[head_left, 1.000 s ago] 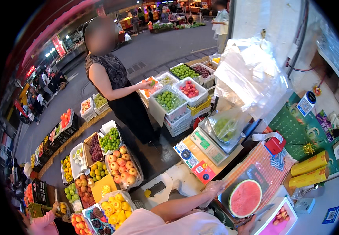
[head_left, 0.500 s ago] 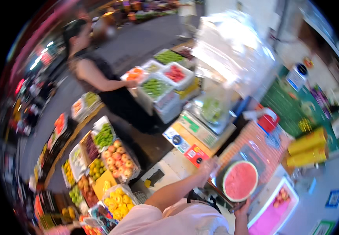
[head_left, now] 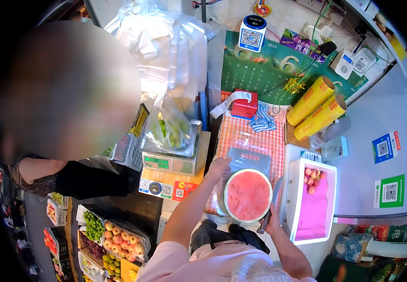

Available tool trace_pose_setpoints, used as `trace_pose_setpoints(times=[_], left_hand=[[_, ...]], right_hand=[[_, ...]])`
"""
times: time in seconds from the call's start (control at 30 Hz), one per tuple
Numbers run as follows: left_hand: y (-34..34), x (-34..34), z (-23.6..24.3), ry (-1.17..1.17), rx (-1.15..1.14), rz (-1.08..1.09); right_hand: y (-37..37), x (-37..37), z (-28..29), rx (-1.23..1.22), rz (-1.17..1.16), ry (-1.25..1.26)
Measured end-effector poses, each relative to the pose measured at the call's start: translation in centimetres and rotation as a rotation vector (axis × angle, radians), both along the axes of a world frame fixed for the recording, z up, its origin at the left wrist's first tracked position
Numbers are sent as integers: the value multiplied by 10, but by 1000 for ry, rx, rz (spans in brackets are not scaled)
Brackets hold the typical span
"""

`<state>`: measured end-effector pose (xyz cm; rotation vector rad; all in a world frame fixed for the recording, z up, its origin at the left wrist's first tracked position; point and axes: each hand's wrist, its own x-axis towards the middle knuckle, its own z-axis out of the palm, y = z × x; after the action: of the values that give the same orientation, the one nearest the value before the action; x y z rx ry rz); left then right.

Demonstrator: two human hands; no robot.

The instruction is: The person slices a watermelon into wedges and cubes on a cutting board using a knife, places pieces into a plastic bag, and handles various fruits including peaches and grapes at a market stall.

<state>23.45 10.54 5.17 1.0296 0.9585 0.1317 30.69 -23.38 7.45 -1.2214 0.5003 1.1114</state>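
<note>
A halved watermelon [head_left: 248, 195], red cut face up, lies at the near end of the counter in front of me. My right hand [head_left: 272, 223] is closed around the dark handle of a knife [head_left: 277, 191], whose blade points away from me along the melon's right side. Beyond the melon's far left edge is my left hand [head_left: 219, 168], its fingers stretched toward a clear plastic tray [head_left: 250, 160]; whether they touch it I cannot tell. The tray lies on a red-and-white checked cloth [head_left: 227, 134].
A scale [head_left: 169, 162] bearing a bag of green fruit [head_left: 167, 127] stands left. Plastic bags [head_left: 166, 51] hang behind it. On the right are a foam box [head_left: 331, 202] with several peaches and two yellow film rolls [head_left: 319, 110]. Another person [head_left: 39, 175] stands at far left.
My view has swung right, bringing the counter to the middle. The other person now appears closer, at the left edge. The knife stays in my right hand beside the melon.
</note>
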Motion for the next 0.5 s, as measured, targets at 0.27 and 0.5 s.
trace_pose_setpoints(times=[0.27,0.5], left_hand=[[45,45,-74,-37,93,340],[73,92,-76,-195,-21,500]], right_hand=[[2,1,-7,50,-3,5],[-2,12,5,25,94,-5]])
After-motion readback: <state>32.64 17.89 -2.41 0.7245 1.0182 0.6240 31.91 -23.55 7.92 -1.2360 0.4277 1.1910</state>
